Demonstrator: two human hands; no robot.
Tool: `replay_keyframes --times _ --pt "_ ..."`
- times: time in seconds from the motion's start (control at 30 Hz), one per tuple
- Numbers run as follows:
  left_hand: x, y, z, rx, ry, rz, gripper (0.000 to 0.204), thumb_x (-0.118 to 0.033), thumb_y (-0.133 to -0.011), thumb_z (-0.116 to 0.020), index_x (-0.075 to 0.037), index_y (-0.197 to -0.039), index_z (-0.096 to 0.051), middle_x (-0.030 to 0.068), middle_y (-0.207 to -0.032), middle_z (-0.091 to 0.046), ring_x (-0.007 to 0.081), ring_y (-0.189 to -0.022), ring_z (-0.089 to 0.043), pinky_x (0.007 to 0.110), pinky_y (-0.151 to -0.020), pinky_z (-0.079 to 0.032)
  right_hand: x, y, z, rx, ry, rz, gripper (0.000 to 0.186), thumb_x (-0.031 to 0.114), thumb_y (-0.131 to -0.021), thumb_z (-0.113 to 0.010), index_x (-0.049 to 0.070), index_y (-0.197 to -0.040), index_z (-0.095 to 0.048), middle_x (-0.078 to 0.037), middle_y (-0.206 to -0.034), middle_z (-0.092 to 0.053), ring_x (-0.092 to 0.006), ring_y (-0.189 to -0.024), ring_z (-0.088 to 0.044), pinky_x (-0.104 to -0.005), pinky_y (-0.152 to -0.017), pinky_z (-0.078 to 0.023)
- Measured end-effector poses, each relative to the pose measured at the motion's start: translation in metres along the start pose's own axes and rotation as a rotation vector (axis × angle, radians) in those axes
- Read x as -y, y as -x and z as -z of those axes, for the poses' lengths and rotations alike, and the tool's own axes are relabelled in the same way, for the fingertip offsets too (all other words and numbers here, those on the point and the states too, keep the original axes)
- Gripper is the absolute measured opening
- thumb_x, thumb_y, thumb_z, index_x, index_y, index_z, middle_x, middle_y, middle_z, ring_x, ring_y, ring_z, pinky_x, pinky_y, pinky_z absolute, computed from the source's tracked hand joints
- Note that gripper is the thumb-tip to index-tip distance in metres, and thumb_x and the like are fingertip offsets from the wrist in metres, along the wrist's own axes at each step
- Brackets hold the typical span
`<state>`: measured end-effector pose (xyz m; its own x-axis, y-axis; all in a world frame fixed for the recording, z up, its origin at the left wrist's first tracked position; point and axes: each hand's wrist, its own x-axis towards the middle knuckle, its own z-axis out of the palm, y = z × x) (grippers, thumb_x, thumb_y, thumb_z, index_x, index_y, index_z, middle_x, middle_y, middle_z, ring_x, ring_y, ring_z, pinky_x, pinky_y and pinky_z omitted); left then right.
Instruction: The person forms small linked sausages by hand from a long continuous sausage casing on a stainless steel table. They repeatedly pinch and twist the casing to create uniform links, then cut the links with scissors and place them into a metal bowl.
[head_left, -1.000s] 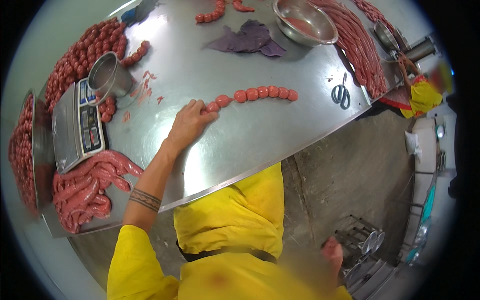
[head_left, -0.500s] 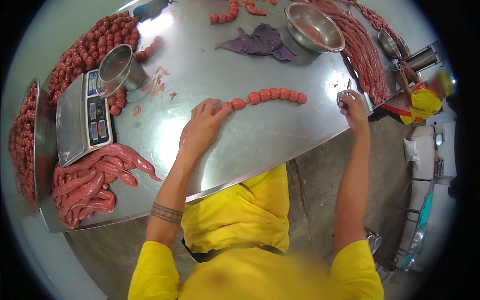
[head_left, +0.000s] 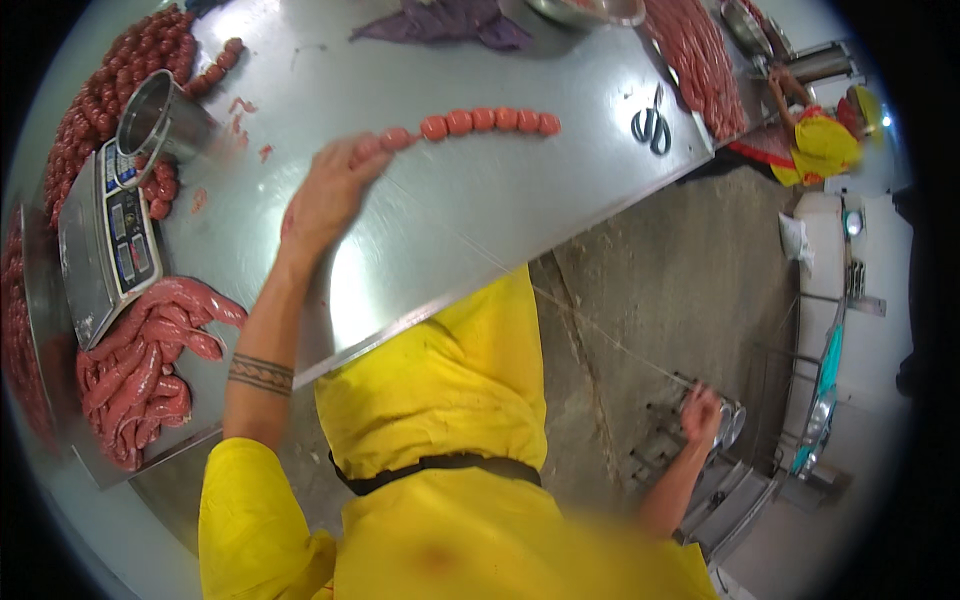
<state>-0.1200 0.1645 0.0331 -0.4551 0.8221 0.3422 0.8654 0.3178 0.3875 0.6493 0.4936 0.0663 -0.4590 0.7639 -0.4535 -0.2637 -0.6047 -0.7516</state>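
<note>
My left hand [head_left: 330, 190] is closed around a sausage on the steel table, its finger and thumb at the first red links. From it a row of short, round sausage links [head_left: 482, 121] stretches to the right. A thin string [head_left: 610, 340] runs taut from near my left hand, over the table's front edge, to my right hand [head_left: 702, 414]. That hand is out past the table at the lower right, its fingers pinched on the string. Dark-handled scissors [head_left: 652, 128] lie at the table's right end, apart from both hands.
At left stand a scale [head_left: 105, 235], a steel pot [head_left: 155, 120] and heaped tied sausages [head_left: 115, 90]. Untied sausage [head_left: 150, 360] lies near the front left corner. Long sausage strands [head_left: 695, 65], a steel bowl [head_left: 590, 12] and a purple cloth [head_left: 440, 22] are farther back. A co-worker [head_left: 825, 140] is at right.
My right hand has let go of the scissors, now on the table, and swung down past the table edge with the string. The left hand keeps its hold; the view has shifted.
</note>
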Motion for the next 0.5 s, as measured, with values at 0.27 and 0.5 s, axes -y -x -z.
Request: replay_keyframes --times 0.27,0.5 --pt "0.012 0.005 -0.008 -0.009 -0.141 0.015 0.023 -0.011 -0.099 -0.064 -0.016 -0.118 -0.077 0.0131 -0.137 -0.065 0.0356 -0.124 -0.060 0.046 -0.106 -0.048 0.045 -0.052 -0.189 0.345 1.312 -0.076 0.022 0.013 -0.108 -0.064 -0.004 -0.118 -0.073 -0.012 -0.110 -0.075 -0.0133 -0.085 -0.066 -0.0275 -0.076 -0.052" --pt "0.026 -0.005 -0.027 0.064 -0.033 0.249 0.017 -0.021 -0.094 -0.074 -0.010 -0.106 -0.073 0.0188 -0.105 -0.063 0.0342 -0.099 -0.061 0.045 -0.087 -0.049 0.030 -0.017 -0.041 0.096 0.781 -0.397 0.028 0.014 -0.106 -0.068 -0.001 -0.129 -0.071 -0.021 -0.138 -0.069 -0.0240 -0.117 -0.072 -0.0295 -0.080 -0.060"
